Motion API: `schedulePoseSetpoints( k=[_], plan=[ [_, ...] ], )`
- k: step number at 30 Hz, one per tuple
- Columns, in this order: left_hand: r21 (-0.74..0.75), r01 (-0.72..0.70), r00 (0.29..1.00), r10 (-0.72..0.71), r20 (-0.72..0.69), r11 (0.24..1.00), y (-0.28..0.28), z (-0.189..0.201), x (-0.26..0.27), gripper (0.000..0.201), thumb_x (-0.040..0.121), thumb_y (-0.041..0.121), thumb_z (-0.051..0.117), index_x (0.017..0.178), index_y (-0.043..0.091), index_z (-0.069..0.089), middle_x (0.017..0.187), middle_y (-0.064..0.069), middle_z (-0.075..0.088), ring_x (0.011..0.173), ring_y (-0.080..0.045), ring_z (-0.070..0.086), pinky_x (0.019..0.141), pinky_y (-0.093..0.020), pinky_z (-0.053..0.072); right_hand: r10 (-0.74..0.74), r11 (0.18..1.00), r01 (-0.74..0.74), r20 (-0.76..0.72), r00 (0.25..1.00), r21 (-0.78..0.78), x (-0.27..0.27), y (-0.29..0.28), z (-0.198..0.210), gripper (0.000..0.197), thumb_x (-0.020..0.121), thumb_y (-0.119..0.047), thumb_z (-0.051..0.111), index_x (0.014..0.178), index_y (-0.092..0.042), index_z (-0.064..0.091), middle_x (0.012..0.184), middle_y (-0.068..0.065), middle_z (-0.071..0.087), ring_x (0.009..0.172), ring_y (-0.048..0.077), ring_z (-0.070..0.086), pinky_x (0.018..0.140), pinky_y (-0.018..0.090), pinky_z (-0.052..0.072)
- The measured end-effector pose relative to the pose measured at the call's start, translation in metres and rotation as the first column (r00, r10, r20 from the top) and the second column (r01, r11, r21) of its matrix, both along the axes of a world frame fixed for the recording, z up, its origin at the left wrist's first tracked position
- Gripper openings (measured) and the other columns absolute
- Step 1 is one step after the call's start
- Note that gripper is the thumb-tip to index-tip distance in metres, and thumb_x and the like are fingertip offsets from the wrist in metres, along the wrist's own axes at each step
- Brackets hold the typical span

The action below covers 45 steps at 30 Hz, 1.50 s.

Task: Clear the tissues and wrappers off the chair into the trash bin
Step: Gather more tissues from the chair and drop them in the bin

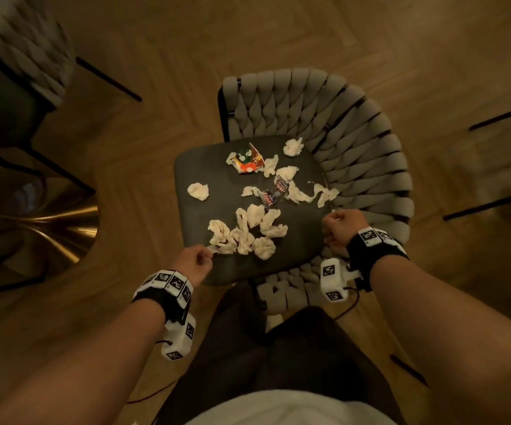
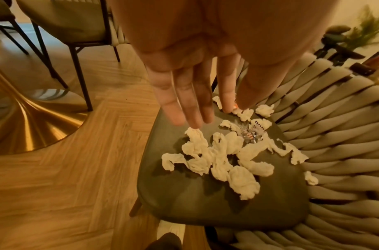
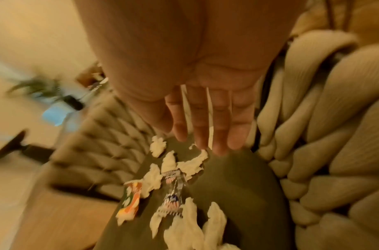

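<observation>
I'm at the very start: nothing cleared yet by the look of it, tissues and wrappers all on the chair seat (image 1: 205,167). Left hand (image 1: 193,261) sits at the near-left edge of the seat, just beside the big tissue clump (image 1: 245,231) in the near-middle. Wrist view shows its fingers (image 2: 185,101) straight, loosely spread, holding nothing; in the head view they look a bit more curled, but I see no grip. Right hand (image 1: 341,230) is at the near-right edge by the woven armrest (image 1: 371,167); its fingers (image 3: 218,121) are straight and close together, empty, tho that view is blurry.

Other bits: lone tissue (image 1: 198,191) at left, colourful wrapper (image 1: 246,159) far-middle, two silvery wrappers (image 1: 274,193) mid-seat w/ tissue strips around them, another tissue wad (image 1: 293,146) at the far right.

Step in hand, I'd say: first gather. Next move calls for both hands sweeping inward to bunch the near clump, then closing on it. Trash bin isn't in any view, so I'll need to find it before carrying.
</observation>
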<state>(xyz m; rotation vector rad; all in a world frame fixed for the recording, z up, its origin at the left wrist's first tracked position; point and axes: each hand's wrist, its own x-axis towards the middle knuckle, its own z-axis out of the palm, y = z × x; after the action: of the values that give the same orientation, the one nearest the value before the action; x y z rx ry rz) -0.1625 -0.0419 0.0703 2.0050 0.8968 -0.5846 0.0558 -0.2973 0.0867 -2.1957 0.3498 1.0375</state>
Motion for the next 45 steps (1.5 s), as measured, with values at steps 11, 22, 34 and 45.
schedulePoseSetpoints(
  k=[11,22,34,45],
  plan=[
    [0.096,0.159,0.972,-0.139,-0.190,0.983,0.021,-0.135,0.064,0.069,0.070,0.025,0.074,0.130,0.036,0.041,0.129,-0.012,0.040,0.115,-0.033,0.049,0.100,-0.043,0.044,-0.218,0.948,0.170,-0.157,0.963,-0.269,0.095,0.006,-0.167,0.047,0.095,-0.024,0.046,0.142,-0.019,0.042,0.143,0.010,0.048,0.123,0.038,0.050,0.102,0.044,0.040],
    [0.055,0.169,0.934,-0.142,-0.327,0.984,0.007,-0.180,0.103,0.030,0.078,0.032,0.066,0.105,0.025,0.054,0.119,-0.009,0.033,0.097,-0.034,0.053,0.082,-0.035,0.045,-0.125,0.865,0.105,-0.009,0.992,-0.491,0.111,0.011,-0.196,0.027,0.096,-0.017,0.045,0.107,-0.009,0.069,0.120,0.015,0.065,0.110,0.037,0.058,0.092,0.040,0.046],
    [0.121,0.684,0.722,-0.644,-0.254,0.719,-0.042,-0.198,0.124,0.081,0.072,0.046,0.065,0.133,0.049,0.012,0.149,-0.008,0.001,0.127,-0.034,0.026,0.098,-0.051,0.038,0.250,0.900,-0.172,0.152,0.956,-0.401,0.123,0.042,-0.233,0.044,0.076,-0.014,0.073,0.118,-0.011,0.058,0.125,0.025,0.053,0.113,0.045,0.052,0.094,0.047,0.049],
    [0.031,0.243,0.965,-0.245,0.093,0.969,-0.009,-0.170,0.132,0.026,0.076,0.019,0.066,0.097,0.030,0.056,0.123,-0.003,0.039,0.098,-0.025,0.052,0.082,-0.038,0.050,0.469,0.861,-0.485,0.610,0.639,-0.154,0.141,0.095,-0.184,0.033,0.079,-0.007,0.070,0.111,-0.007,0.066,0.118,0.022,0.053,0.100,0.033,0.057,0.085,0.026,0.043]
  ],
)
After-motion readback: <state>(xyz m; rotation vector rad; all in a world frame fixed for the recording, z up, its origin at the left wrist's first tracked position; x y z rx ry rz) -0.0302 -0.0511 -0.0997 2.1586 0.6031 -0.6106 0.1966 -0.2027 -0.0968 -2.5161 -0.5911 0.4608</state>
